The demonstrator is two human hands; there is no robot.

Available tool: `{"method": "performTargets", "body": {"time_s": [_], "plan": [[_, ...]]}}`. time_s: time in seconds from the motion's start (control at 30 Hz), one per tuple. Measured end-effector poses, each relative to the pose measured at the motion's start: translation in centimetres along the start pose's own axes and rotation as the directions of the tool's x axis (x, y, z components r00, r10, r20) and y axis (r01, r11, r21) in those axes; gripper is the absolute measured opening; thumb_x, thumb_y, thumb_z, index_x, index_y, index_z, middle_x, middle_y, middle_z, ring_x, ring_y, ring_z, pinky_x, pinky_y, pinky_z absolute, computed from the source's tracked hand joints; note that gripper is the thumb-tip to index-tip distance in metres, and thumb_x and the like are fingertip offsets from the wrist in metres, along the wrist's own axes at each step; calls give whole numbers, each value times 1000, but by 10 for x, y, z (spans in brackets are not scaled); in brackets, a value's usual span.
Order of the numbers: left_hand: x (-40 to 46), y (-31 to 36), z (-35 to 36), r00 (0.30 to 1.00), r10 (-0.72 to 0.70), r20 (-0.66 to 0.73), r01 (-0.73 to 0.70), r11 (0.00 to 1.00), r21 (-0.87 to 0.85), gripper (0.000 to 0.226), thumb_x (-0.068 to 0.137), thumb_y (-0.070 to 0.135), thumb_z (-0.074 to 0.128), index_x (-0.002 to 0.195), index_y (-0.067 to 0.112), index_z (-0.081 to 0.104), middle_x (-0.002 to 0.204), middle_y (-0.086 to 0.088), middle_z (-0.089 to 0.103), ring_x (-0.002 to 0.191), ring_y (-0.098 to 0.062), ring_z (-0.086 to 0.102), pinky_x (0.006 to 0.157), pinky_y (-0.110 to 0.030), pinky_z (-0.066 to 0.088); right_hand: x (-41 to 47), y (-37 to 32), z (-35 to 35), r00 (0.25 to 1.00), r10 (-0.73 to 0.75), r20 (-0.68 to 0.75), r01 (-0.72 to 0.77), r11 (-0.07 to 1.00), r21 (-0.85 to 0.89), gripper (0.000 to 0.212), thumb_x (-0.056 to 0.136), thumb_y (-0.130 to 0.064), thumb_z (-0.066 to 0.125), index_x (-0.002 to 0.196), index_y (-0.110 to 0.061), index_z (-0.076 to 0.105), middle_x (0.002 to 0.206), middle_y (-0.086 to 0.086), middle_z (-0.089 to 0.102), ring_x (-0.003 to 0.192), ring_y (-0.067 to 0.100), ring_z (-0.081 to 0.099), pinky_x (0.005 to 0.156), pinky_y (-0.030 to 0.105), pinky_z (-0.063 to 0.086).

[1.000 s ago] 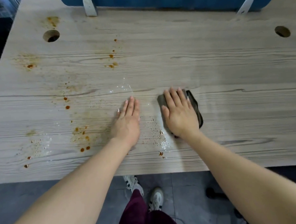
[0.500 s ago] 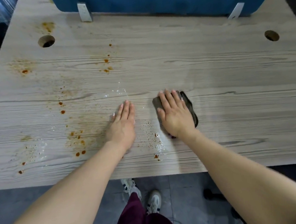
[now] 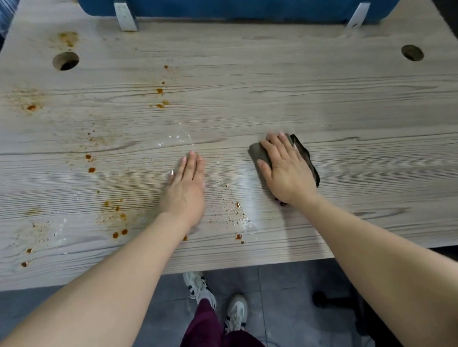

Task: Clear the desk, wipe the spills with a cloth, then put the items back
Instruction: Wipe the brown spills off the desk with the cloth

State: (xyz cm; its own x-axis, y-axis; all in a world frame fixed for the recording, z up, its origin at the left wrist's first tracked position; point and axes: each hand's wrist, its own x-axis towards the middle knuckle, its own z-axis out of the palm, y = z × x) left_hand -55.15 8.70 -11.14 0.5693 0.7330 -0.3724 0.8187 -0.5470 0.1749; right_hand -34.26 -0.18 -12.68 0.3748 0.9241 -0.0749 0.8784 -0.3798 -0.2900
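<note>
The cloth (image 3: 305, 157) is a dark grey-brown rag, crumpled flat on the desk (image 3: 352, 113) a little right of centre, near the front edge. The right hand (image 3: 284, 170) lies palm-down on top of it with straight fingers, pressing rather than gripping, and hides most of it; only the left corner and the dark right edge stick out. The left hand (image 3: 185, 191) rests flat on the bare wood just beside, fingers straight and together, holding nothing.

Between the two hands lies a wet sheen and a scatter of crumbs (image 3: 234, 213). Orange-brown spills (image 3: 115, 219) dot the left half of the pale wood-grain top, with more spots (image 3: 161, 97) farther back and a smear by the left cable hole (image 3: 65, 60). A second hole (image 3: 412, 52) sits far right. A blue partition (image 3: 240, 0) runs along the back, cut off by the top of the view. No writing or brand is readable anywhere. Below the desk edge, maroon trousers (image 3: 209, 333) and white sneakers (image 3: 236, 311) show on the grey floor.
</note>
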Motion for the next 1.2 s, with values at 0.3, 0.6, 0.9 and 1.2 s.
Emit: {"method": "performTargets", "body": {"time_s": [0.3, 0.6, 0.9, 1.2], "plan": [[-49, -7, 7, 993, 19, -117, -19, 1000, 7, 54, 104, 26, 17, 151, 16, -8, 158, 2, -15, 146, -10, -9, 116, -27, -7, -80, -87, 31, 982, -167, 87, 163, 985, 47, 63, 94, -46, 17, 150, -18, 22, 159, 3, 10, 146, 17, -2, 116, 35, 1], [-104, -49, 25, 992, -118, -50, 118, 993, 3, 57, 104, 27, 16, 148, 15, -18, 150, 2, -31, 143, -14, -20, 116, -29, -10, -75, -39, 20, 997, -75, 25, 76, 997, -31, 74, 88, -53, 0, 151, -16, 9, 159, 5, 4, 146, 19, -6, 115, 29, -8], [-105, -55, 34, 987, -161, 21, 162, 984, -68, 57, 104, 26, 17, 149, 15, -16, 155, 0, -26, 143, -18, -22, 119, -37, -4, -93, -150, 54, 974, -214, 69, 208, 974, 87, 62, 99, -40, 28, 151, -13, 7, 159, 6, 0, 146, 19, -8, 116, 33, -7], [-107, -53, 32, 986, -165, 32, 166, 986, -24, 56, 104, 26, 14, 149, 15, -17, 155, -1, -26, 143, -19, -22, 116, -34, -6, -78, -63, 31, 999, 6, -42, -8, 999, -39, 70, 90, -46, 16, 149, -10, 23, 158, 15, 9, 146, 30, 4, 117, 38, 4]]}}
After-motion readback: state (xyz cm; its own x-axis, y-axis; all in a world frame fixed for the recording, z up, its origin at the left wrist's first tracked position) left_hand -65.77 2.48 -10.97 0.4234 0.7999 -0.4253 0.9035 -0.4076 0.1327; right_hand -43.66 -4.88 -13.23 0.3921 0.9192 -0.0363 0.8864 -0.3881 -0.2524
